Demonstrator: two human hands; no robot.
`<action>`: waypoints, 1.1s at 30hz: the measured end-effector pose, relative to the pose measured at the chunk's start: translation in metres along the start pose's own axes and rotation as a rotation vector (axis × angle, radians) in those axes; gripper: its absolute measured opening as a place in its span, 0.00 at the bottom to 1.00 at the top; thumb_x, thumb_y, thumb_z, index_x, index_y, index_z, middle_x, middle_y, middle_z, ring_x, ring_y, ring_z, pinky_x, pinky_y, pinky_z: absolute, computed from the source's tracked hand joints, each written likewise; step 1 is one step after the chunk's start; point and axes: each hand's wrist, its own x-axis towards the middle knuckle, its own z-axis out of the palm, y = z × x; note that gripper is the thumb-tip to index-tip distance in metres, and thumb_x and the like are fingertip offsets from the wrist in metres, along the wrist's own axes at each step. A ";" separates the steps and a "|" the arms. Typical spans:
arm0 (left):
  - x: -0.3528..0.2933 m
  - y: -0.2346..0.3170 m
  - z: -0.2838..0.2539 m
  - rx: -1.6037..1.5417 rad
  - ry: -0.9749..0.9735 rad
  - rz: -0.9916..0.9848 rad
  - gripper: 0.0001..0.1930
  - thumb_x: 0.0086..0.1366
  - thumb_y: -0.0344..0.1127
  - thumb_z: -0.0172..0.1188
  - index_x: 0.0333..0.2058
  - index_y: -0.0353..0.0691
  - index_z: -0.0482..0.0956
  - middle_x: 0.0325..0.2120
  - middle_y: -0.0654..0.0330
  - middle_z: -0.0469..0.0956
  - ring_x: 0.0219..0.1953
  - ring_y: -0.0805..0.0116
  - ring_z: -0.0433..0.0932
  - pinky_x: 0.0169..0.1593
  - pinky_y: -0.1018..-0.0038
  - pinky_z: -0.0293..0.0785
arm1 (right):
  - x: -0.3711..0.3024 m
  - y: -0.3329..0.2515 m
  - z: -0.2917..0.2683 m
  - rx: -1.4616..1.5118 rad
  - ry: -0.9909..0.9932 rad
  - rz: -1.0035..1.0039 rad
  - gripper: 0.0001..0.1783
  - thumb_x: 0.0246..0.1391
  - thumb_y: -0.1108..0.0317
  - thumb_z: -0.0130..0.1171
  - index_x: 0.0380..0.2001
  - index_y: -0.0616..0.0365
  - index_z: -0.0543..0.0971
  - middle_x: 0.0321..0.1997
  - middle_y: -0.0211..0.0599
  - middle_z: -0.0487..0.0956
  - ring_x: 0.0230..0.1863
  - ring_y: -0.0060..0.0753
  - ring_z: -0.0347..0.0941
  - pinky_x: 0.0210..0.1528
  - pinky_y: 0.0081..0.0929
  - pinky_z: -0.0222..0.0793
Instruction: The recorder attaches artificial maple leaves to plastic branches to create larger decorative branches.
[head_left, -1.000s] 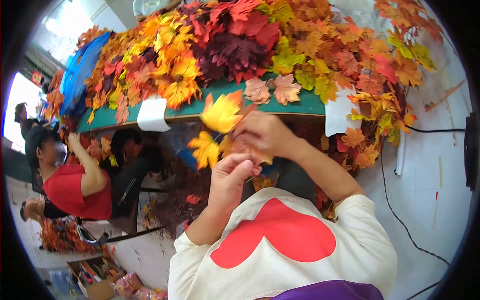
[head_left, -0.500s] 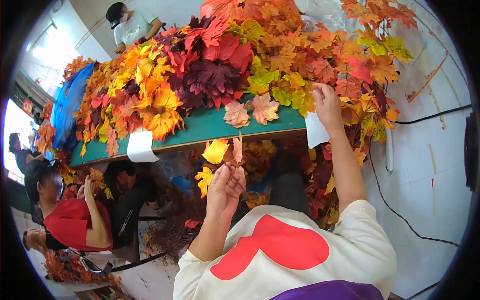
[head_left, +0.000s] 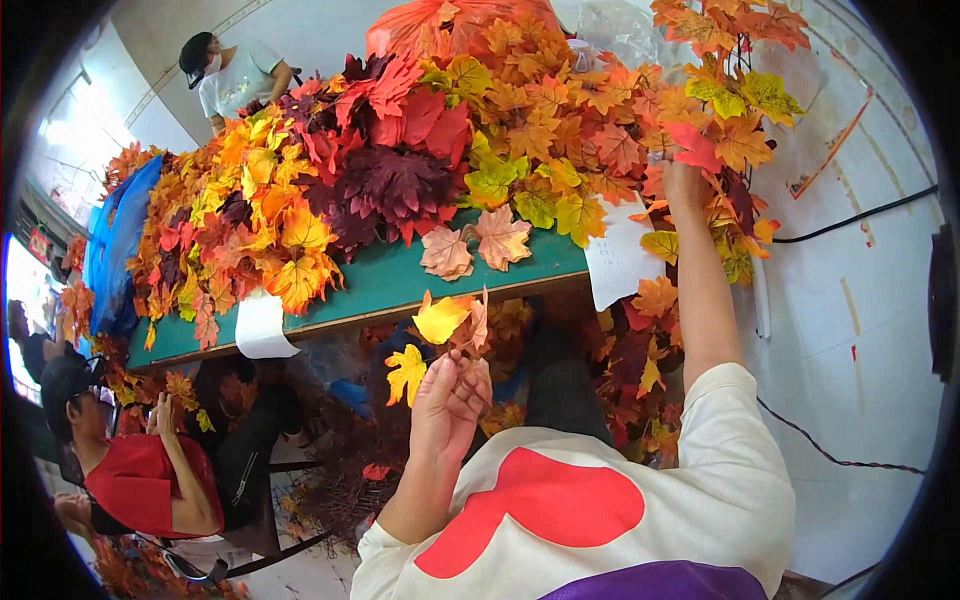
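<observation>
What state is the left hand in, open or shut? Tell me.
Shut: the left hand is curled, the leaf sprig rising from its grip.

A cream shirt [head_left: 745, 480] with short sleeves [head_left: 722, 395] is being worn. A red print [head_left: 575, 500], rounded into lobes, is spreading across its front. Purple cloth [head_left: 660, 583] is showing at the lower edge. Dark trousers [head_left: 563, 385] are appearing beyond the shirt.

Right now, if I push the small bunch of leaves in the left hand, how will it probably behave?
The bunch of leaves looks thin, so it is probably light for its size. Its upper leaves stand above the left hand without drooping, suggesting some stiffness. Held low, at the fingertips, they might swing or bend when pushed.
</observation>
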 end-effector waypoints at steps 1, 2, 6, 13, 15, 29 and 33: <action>0.002 0.000 -0.001 -0.012 0.003 0.000 0.07 0.61 0.35 0.52 0.37 0.41 0.72 0.29 0.65 0.74 0.29 0.74 0.73 0.33 0.75 0.72 | 0.001 0.003 0.004 0.000 -0.001 -0.001 0.14 0.48 0.62 0.55 0.33 0.61 0.72 0.35 0.51 0.74 0.36 0.52 0.71 0.35 0.42 0.66; 0.003 0.000 0.000 -0.012 0.003 -0.001 0.07 0.61 0.35 0.52 0.37 0.41 0.72 0.29 0.65 0.74 0.29 0.74 0.73 0.33 0.75 0.72 | 0.002 0.007 0.007 0.040 -0.006 0.017 0.14 0.48 0.60 0.55 0.32 0.60 0.73 0.32 0.50 0.75 0.34 0.52 0.71 0.34 0.43 0.66; 0.003 0.000 -0.003 -0.020 0.037 0.017 0.07 0.61 0.34 0.53 0.37 0.41 0.72 0.29 0.66 0.74 0.29 0.74 0.73 0.34 0.75 0.73 | -0.021 -0.027 -0.020 0.175 0.202 -0.077 0.10 0.45 0.62 0.59 0.23 0.59 0.76 0.24 0.40 0.76 0.29 0.42 0.73 0.30 0.36 0.66; -0.001 0.003 -0.002 0.055 0.043 0.013 0.09 0.61 0.38 0.53 0.38 0.42 0.71 0.28 0.68 0.72 0.30 0.76 0.71 0.36 0.76 0.72 | -0.030 -0.034 -0.029 0.306 0.203 -0.272 0.07 0.45 0.66 0.57 0.24 0.57 0.73 0.29 0.37 0.77 0.31 0.39 0.74 0.32 0.32 0.67; -0.003 0.002 -0.008 0.046 0.047 0.021 0.09 0.61 0.38 0.53 0.38 0.42 0.71 0.29 0.68 0.72 0.30 0.76 0.71 0.36 0.76 0.72 | -0.034 -0.049 -0.030 0.325 0.241 -0.397 0.06 0.45 0.67 0.57 0.24 0.57 0.73 0.33 0.38 0.76 0.33 0.38 0.74 0.33 0.33 0.67; 0.008 0.008 0.004 -0.186 -0.064 -0.045 0.08 0.63 0.34 0.49 0.38 0.38 0.71 0.29 0.62 0.74 0.36 0.71 0.74 0.39 0.75 0.73 | -0.171 -0.167 -0.124 0.993 -0.507 -0.675 0.03 0.49 0.74 0.51 0.28 0.60 0.70 0.24 0.32 0.72 0.24 0.21 0.68 0.28 0.18 0.64; 0.003 0.002 -0.001 -0.174 -0.054 -0.086 0.10 0.62 0.34 0.51 0.40 0.39 0.72 0.31 0.66 0.74 0.36 0.75 0.73 0.41 0.77 0.72 | -0.229 -0.172 -0.117 1.011 -0.710 -0.645 0.04 0.46 0.76 0.56 0.29 0.62 0.73 0.25 0.35 0.73 0.25 0.22 0.69 0.27 0.19 0.65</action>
